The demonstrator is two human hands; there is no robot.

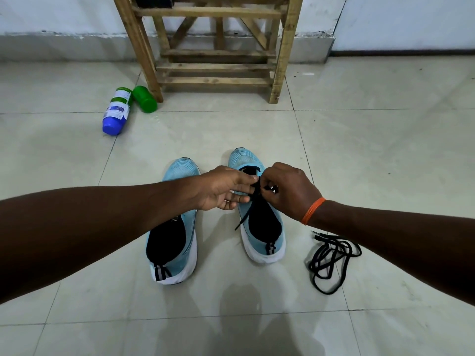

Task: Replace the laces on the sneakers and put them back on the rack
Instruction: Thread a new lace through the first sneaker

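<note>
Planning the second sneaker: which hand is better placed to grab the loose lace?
Likely the right hand: the loose lace lies on its side of the sneakers, the left hand farther off.

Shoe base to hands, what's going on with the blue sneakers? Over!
Both pinching: left hand and right hand on the black lace over the right sneaker. Second lace loose on the floor. Two bottles lie beside the rack.
</note>
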